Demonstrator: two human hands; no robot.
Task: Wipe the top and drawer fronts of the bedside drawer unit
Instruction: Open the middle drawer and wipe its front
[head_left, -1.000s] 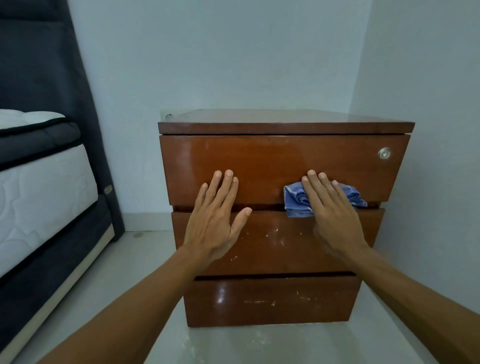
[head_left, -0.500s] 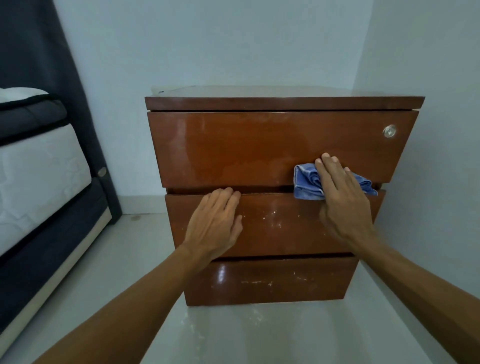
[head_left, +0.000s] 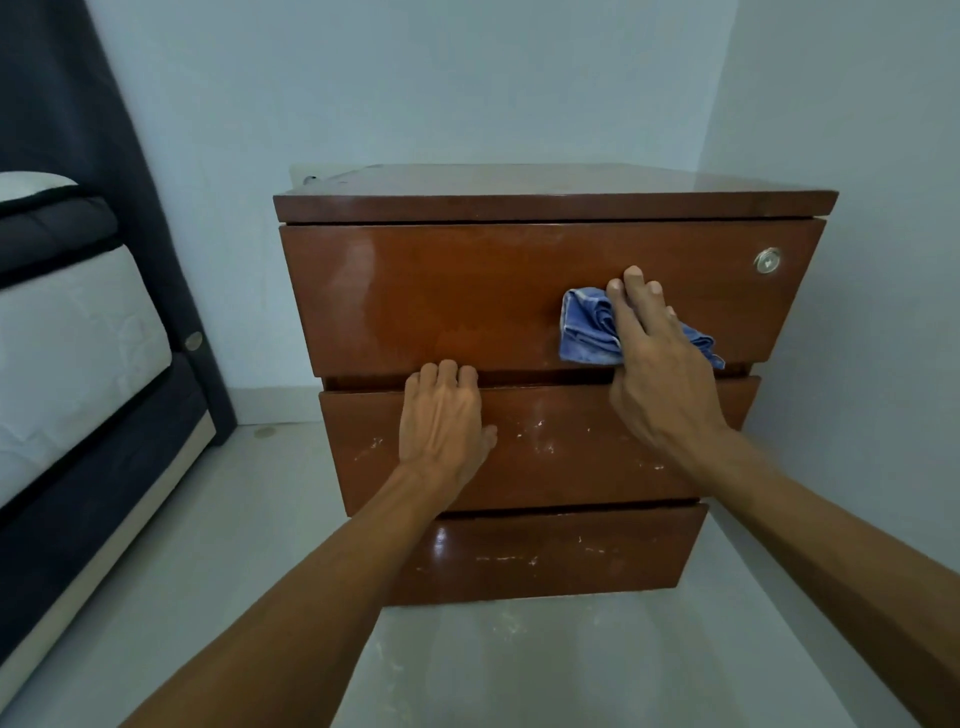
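A brown wooden bedside drawer unit (head_left: 519, 205) with three drawer fronts stands in a room corner. My right hand (head_left: 654, 374) presses a crumpled blue cloth (head_left: 587, 327) flat against the lower right of the top drawer front (head_left: 441, 291), fingers straight. My left hand (head_left: 441, 421) lies on the middle drawer front (head_left: 566, 467), with its fingers curled over that drawer's top edge into the gap. White scuff marks show on the middle and bottom drawer (head_left: 545, 556) fronts. A round metal lock (head_left: 767, 260) sits at the top drawer's upper right.
A bed (head_left: 67, 338) with a white mattress and dark frame stands at the left, a dark headboard (head_left: 78, 104) behind it. Pale walls close in behind and right of the unit. Grey floor (head_left: 234, 519) lies between bed and unit.
My left hand slid down from the top drawer front to the middle drawer and hooked its fingers over the edge. My right hand moved the cloth up the top drawer front.
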